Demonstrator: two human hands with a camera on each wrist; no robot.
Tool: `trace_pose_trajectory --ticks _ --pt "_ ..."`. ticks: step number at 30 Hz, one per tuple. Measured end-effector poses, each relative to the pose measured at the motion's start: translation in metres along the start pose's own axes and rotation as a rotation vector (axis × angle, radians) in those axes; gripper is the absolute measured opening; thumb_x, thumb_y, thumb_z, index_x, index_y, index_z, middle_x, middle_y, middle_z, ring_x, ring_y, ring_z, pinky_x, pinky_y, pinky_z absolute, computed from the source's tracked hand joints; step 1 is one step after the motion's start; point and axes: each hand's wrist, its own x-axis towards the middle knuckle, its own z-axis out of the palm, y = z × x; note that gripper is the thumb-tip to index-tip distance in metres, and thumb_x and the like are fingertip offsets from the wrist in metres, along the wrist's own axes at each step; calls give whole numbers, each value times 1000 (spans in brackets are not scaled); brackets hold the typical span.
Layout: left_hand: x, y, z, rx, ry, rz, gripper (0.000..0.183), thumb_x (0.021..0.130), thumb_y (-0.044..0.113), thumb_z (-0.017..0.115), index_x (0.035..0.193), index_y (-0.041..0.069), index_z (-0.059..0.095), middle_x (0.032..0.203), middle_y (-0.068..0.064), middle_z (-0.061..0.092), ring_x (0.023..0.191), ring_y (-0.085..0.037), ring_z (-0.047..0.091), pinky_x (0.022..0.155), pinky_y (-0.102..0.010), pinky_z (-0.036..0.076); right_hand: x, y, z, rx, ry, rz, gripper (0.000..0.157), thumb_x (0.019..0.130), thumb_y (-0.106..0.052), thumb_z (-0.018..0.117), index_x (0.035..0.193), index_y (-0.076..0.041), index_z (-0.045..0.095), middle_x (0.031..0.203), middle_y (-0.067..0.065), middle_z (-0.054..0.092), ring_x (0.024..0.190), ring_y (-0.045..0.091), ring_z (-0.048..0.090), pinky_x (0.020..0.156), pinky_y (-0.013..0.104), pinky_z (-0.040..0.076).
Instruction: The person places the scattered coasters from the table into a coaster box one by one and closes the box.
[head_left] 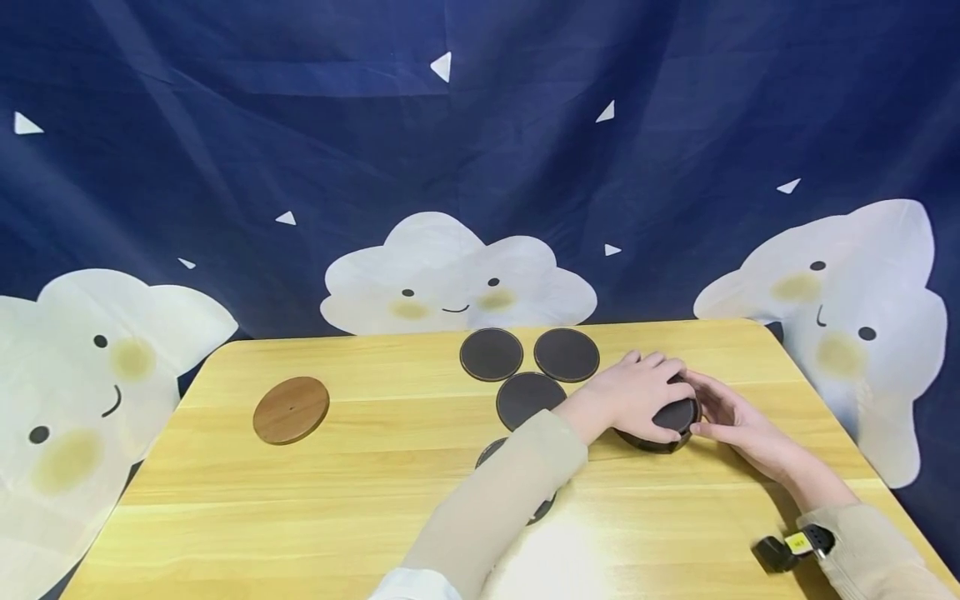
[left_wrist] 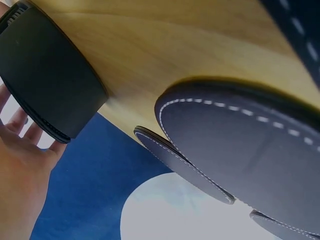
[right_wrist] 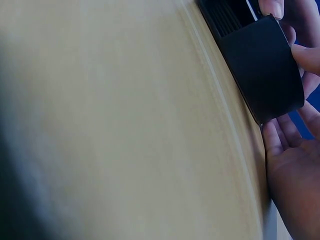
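Note:
A round black coaster holder (head_left: 677,414) stands on the right part of the table, between both hands. My left hand (head_left: 636,398) reaches over it, fingers across the top and thumb on the near side. From the right, my right hand (head_left: 738,425) grips its side between thumb and fingers. The right wrist view shows the holder's curved wall (right_wrist: 265,70) and a ridged opening, with right-hand fingers (right_wrist: 272,140) against its lower end. Black round coasters (head_left: 531,400) with pale stitching lie to the left; my left forearm partly hides the nearest.
A brown wooden disc (head_left: 291,410) lies on the left side of the light wood table (head_left: 360,492). Behind the table hangs a dark blue cloth (head_left: 480,167) with cloud faces. A small black device (head_left: 798,546) is strapped at the right sleeve.

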Motion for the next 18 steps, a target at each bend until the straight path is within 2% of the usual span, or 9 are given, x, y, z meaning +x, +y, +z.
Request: trace_pose_trajectory --ticks 8,18 --pt "-4 0 0 -12 -20 5 65 97 73 55 154 45 46 163 11 38 151 -10 35 123 -33 32 1 0 0 17 -23 -30 78 96 22 47 167 -3 26 160 -22 45 145 -13 40 112 5 30" --pt "-10 -2 0 42 -26 17 65 99 72 54 156 42 45 165 9 39 153 -11 35 124 -34 32 3 -1 0 21 -43 -44 78 96 23 47 167 1 24 163 -18 44 146 -10 42 112 7 35"
